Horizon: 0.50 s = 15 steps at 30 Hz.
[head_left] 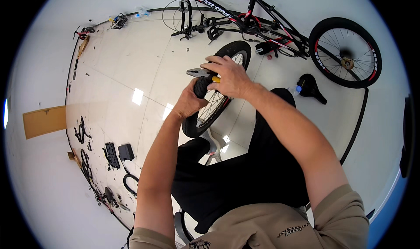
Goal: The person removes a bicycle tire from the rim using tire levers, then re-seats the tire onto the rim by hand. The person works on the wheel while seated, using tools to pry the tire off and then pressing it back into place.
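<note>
A spoked bicycle wheel [195, 128] with a black tire stands tilted between my legs. My left hand [190, 99] grips the tire at its upper left side, fingers wrapped round it. My right hand [227, 78] is closed around silver pliers [196, 73] with yellow handles, held over the tire just above my left hand. The pliers' head points left. My right fingers partly hide the handles and that part of the tire.
A black and red bicycle frame [225, 10] lies ahead, beside a loose wheel [315, 52]. A black saddle [313, 91] and a bottle with a blue cap [298, 90] are at right. Parts, including a black case [125, 152], lie at left. A cardboard panel [43, 121] appears far left.
</note>
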Available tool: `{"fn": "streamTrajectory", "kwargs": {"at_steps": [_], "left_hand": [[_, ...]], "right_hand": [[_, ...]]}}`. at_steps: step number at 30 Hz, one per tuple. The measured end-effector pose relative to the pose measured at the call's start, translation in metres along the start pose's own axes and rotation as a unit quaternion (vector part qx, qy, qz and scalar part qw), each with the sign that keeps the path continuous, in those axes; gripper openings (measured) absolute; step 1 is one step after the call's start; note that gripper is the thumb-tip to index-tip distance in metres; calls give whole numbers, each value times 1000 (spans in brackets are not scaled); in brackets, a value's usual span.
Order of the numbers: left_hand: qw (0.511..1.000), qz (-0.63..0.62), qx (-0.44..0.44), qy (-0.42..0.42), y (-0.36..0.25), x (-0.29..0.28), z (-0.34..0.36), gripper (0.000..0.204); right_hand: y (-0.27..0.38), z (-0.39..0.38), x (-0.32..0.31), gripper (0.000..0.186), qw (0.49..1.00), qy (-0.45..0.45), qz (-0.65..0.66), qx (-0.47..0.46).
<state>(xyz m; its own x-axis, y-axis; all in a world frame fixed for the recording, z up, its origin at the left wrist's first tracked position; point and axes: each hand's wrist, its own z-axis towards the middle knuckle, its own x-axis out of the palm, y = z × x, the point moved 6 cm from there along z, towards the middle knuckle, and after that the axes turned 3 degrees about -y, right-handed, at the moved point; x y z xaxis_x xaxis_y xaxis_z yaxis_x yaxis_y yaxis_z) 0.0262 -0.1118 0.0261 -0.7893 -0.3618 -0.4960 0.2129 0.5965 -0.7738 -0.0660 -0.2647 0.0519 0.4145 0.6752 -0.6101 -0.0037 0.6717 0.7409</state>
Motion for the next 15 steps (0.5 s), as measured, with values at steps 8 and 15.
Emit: {"fn": "streamTrajectory", "kwargs": {"at_steps": [8,15], "left_hand": [[997,22,28,-69,-12,-13,-9,100],[931,161,144,-293,34,-10,-47,67]], "right_hand": [[-25,22,-8,56,999,33,-42,2],[-30,42,3,56,999,21,-45,20]]}}
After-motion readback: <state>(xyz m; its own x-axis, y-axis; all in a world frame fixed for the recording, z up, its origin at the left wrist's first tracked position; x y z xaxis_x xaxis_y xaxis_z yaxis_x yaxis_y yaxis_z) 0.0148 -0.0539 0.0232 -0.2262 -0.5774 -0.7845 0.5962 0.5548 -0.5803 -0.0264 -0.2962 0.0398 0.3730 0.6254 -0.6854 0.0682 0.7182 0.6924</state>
